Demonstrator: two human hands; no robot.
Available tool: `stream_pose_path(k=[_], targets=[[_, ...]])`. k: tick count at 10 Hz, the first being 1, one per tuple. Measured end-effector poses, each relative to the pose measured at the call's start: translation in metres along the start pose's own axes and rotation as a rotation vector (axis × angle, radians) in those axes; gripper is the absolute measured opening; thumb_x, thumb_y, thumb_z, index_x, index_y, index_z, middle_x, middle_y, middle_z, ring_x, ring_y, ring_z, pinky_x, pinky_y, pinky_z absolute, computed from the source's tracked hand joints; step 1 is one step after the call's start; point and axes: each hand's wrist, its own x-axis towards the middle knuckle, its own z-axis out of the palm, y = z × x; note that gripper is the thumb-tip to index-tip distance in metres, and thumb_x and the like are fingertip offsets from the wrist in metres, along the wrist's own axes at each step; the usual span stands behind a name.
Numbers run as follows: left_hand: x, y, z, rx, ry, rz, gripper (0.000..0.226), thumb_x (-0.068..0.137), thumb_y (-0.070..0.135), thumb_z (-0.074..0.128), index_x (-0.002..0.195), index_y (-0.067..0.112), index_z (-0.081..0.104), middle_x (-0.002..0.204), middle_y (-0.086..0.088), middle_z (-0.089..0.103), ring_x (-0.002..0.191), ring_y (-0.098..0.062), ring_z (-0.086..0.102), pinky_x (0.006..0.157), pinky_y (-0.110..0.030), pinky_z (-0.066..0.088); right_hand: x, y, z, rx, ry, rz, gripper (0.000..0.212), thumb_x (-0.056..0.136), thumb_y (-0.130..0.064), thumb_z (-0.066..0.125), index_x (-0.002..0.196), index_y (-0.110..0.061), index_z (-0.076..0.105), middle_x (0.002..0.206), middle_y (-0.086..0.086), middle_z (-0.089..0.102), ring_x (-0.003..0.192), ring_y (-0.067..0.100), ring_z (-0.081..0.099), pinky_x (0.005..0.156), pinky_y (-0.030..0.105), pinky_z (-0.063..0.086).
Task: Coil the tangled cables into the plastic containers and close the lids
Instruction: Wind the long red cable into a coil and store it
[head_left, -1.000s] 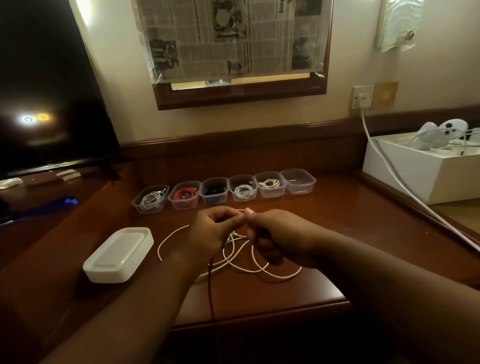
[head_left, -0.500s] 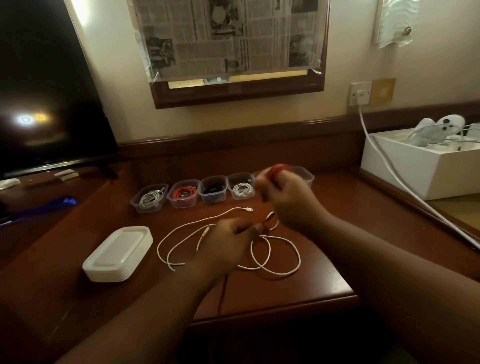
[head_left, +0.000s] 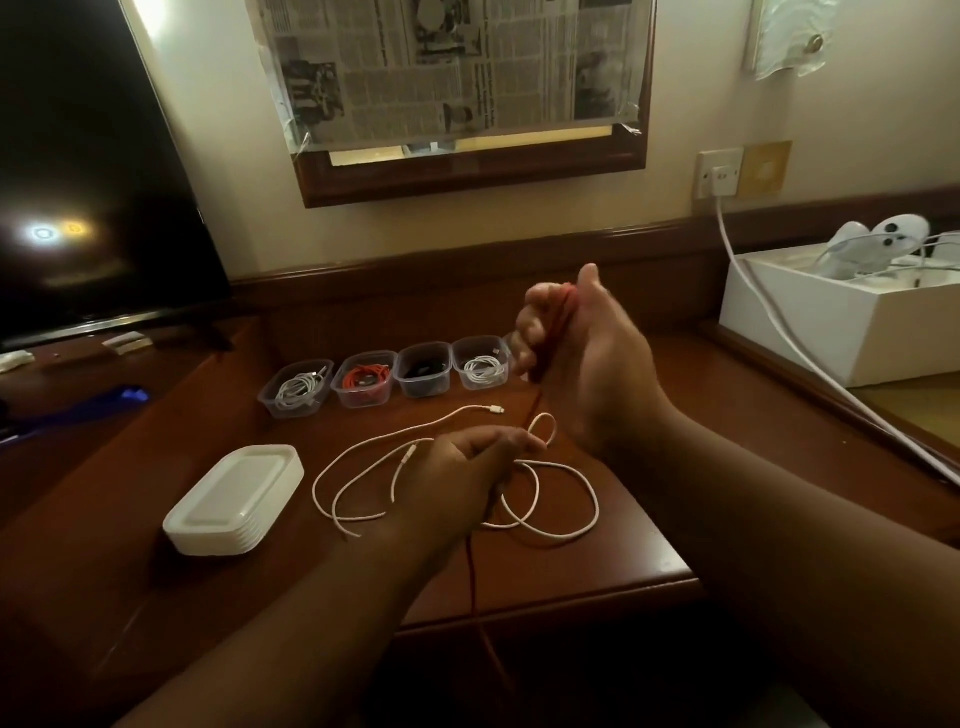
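Note:
My right hand (head_left: 587, 358) is raised above the desk and grips loops of a red cable (head_left: 558, 322). That cable runs down through my left hand (head_left: 467, 462), which pinches it low over the desk, and trails off the front edge (head_left: 475, 597). A loose white cable (head_left: 566, 499) lies tangled on the desk under both hands. A row of clear plastic containers (head_left: 363, 382) stands behind, each visible one holding a coiled cable; my right hand hides the row's right end. A stack of white lids (head_left: 236, 499) sits at the left.
A dark TV screen (head_left: 88, 182) stands at the left. A white box (head_left: 841, 322) with devices sits at the right, and a white power cord (head_left: 779, 332) runs from the wall socket (head_left: 719, 174) across the desk's right side. A framed newspaper hangs above.
My right hand has lifted away from the left one with red cable wound in it. My left hand has dropped towards the desk, still on the cable.

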Motion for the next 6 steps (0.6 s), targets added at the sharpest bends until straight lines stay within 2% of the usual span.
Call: stream_pose_path(k=[1,2,3,4,5,6], targets=[[0.005,0.008,-0.008,0.186,0.019,0.080,0.020,0.098,0.022,0.058,0.096,0.012,0.075,0.048,0.017,0.056,0.043,0.004,0.049,0.049,-0.015,0.034,-0.001,0.011,-0.017,-1.400,-0.092,-0.257,0.047,0.098,-0.058,0.023,0.091,-0.021,0.050,0.079,-0.007,0.046,0.069,0.008,0.044,0.062,0.026,0.032],[0.014,0.018,-0.024,0.299,0.098,0.209,0.011,0.091,0.021,0.068,0.084,0.015,0.073,0.059,0.011,0.065,0.052,0.003,0.055,0.053,-0.014,0.041,-0.013,0.027,-0.021,-1.629,-0.227,-0.112,0.067,0.083,-0.070,0.007,0.076,-0.020,0.051,0.069,-0.004,0.049,0.061,0.012,0.046,0.054,0.028,0.032],[0.019,0.013,-0.032,0.179,0.089,0.151,0.016,0.080,0.030,0.074,0.077,0.014,0.070,0.055,0.005,0.057,0.048,-0.007,0.048,0.047,-0.019,0.036,-0.021,0.030,-0.012,-0.870,-0.122,0.278,0.069,0.092,-0.071,0.014,0.059,-0.019,0.045,0.050,-0.004,0.041,0.043,0.012,0.034,0.049,0.028,0.029],[0.014,0.004,-0.017,-0.239,0.052,0.017,0.022,0.073,0.038,0.071,0.070,0.017,0.066,0.054,-0.004,0.035,0.043,-0.012,0.027,0.040,-0.022,0.022,-0.022,0.021,-0.010,-0.064,-0.107,0.614,0.072,0.089,-0.079,0.019,0.058,-0.017,0.041,0.046,-0.004,0.029,0.037,0.013,0.025,0.041,0.024,0.022],[0.010,-0.013,0.001,-0.349,0.082,-0.161,0.024,0.088,0.034,0.063,0.071,0.017,0.062,0.054,0.000,0.028,0.045,-0.011,0.023,0.043,-0.021,0.018,-0.017,0.008,-0.012,0.547,-0.136,0.460,0.073,0.091,-0.077,0.021,0.065,-0.015,0.048,0.051,-0.003,0.036,0.040,0.013,0.036,0.045,0.025,0.030],[0.000,-0.028,0.013,-0.136,0.007,-0.244,0.031,0.101,0.035,0.050,0.077,0.015,0.056,0.052,0.004,0.031,0.044,-0.009,0.025,0.043,-0.023,0.020,-0.009,-0.012,-0.014,0.683,0.004,0.163,0.073,0.089,-0.078,0.024,0.082,-0.011,0.054,0.066,0.001,0.043,0.056,0.015,0.042,0.058,0.029,0.037]])
